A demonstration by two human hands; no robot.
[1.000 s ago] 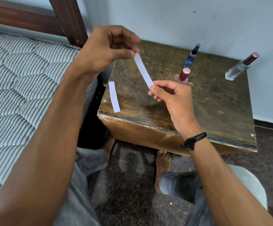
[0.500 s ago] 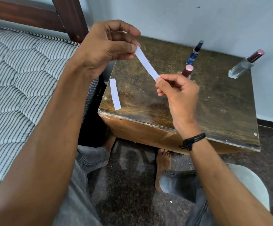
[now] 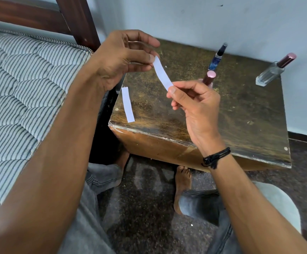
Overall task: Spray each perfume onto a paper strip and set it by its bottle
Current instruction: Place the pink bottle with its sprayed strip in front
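The table is scuffed wood with a dull sheen. The held paper strip and the lying paper strip are smooth matt white; the far bottle is clear glass with a glossy metallic cap. The mattress is quilted cloth.

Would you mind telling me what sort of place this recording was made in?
Most likely a bedroom: a grey-striped quilted mattress on a dark wooden bed frame stands right beside a worn brown wooden bedside table, which holds a clear glass perfume bottle with a maroon cap.

Black cord wristband, grey jeans.
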